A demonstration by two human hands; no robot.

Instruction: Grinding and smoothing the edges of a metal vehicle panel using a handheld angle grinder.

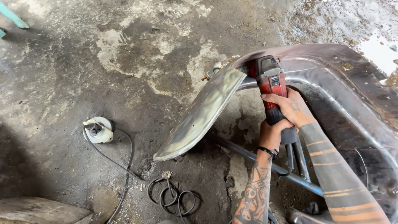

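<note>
We see a red angle grinder [270, 85] right of centre, its head pointing to 12 o'clock and pressed against the edge of a curved metal panel [199, 118]. Both our hands sit at the tool's 6 o'clock end. The right hand [290, 108] wraps the red body from the 3 o'clock side, its grip curled tight on the grinder. The left hand [271, 135] is just below, fingers clenched round the dark rear handle. Grinder disc is hidden behind the panel edge; we cannot tell whether it spins.

At 3 o'clock of the grinder lies a large dark metal shell [352, 108] with a rounded rim, cut off by the right frame edge. A steel tube [248, 155] runs under the hands toward 5 o'clock; what it joins is hard to make out.

Further out at 9 o'clock, a white socket plug [98, 130] rests on the stained concrete floor [124, 62], with a black cable [124, 166] trailing to 6 o'clock and looping in coils. A wooden plank [41, 211] is cropped at 7 o'clock. A teal object [12, 16] at 10 o'clock is cut off, unidentifiable.
</note>
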